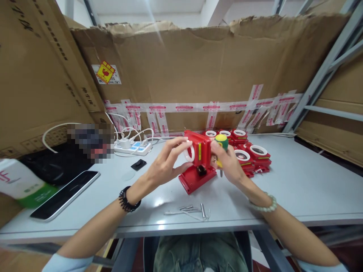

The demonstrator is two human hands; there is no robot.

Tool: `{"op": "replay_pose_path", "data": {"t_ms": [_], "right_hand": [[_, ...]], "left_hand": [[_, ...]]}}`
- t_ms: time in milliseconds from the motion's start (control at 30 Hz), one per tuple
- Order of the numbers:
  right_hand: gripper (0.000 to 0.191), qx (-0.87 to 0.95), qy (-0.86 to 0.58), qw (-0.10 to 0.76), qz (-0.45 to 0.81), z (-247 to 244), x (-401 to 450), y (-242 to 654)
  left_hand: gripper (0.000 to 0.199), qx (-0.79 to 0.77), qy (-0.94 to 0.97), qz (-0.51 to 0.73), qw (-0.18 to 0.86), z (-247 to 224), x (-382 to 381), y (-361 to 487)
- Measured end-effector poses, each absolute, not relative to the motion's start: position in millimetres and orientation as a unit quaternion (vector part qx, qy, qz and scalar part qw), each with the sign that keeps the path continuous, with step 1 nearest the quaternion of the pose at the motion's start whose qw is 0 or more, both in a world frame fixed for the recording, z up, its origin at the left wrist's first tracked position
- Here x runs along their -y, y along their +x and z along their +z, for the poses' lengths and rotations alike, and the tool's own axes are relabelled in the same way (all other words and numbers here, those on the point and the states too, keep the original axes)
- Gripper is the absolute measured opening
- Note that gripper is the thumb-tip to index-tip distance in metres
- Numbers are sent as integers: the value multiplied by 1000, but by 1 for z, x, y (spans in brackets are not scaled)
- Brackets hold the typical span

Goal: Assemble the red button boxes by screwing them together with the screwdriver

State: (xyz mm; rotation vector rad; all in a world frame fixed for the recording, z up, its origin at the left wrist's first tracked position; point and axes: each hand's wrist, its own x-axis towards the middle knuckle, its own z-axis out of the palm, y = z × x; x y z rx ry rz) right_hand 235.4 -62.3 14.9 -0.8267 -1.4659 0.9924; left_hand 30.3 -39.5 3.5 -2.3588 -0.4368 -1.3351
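Note:
My left hand (163, 164) is closed around the white-ringed side of a red box-shaped housing (202, 147), raised and tipped on its side over the table. In my right hand (230, 164) is a screwdriver (221, 140) with a yellow and green handle; its shaft points down, and some right fingers seem to touch the housing's far side. Just below, a red cover plate (194, 183) with a black part (201, 170) on it lies angled; whether it is joined to the housing is unclear. Several metal pins (188, 208) lie on the table in front.
Several red housings (258, 153) with white rings stand behind my right hand. A phone (66, 194), a green-and-white pack (24, 183), a black square piece (138, 164) and a power strip (136, 148) with white cables are leftward. Cardboard (181, 71) walls the back.

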Motion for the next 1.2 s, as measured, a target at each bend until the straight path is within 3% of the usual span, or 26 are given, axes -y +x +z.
{"op": "replay_pose_path", "data": {"t_ms": [100,267,400,533,633,700,800,900,1000,1200], "right_hand": [[52,583,-373,496,525,19,58,242],[54,600,-369,410,580,21,57,246],[47,569,-313,400,646,21,59,244],[46,552,-323,400,657,18,58,245],[40,601,-313,397,619,16,59,245],[36,668,-302,428,529,16,61,244],[63,756,-328,473,313,16,65,241],[75,804,-356,444,171,13,67,237],[75,818,-358,423,154,9,66,235],[72,782,-372,466,182,9,62,240]], "left_hand": [[51,93,-854,-441,259,6,42,27],[49,65,-854,-416,305,8,46,26],[39,58,-854,-420,301,8,47,27],[43,62,-863,-429,259,6,48,29],[47,105,-869,-454,164,3,48,30],[46,160,-865,-474,49,1,48,32],[40,246,-823,-483,-172,-3,47,35],[41,319,-761,-465,-321,-7,45,37],[45,339,-735,-430,-400,-8,42,37],[51,325,-716,-354,-506,-1,44,36]]}}
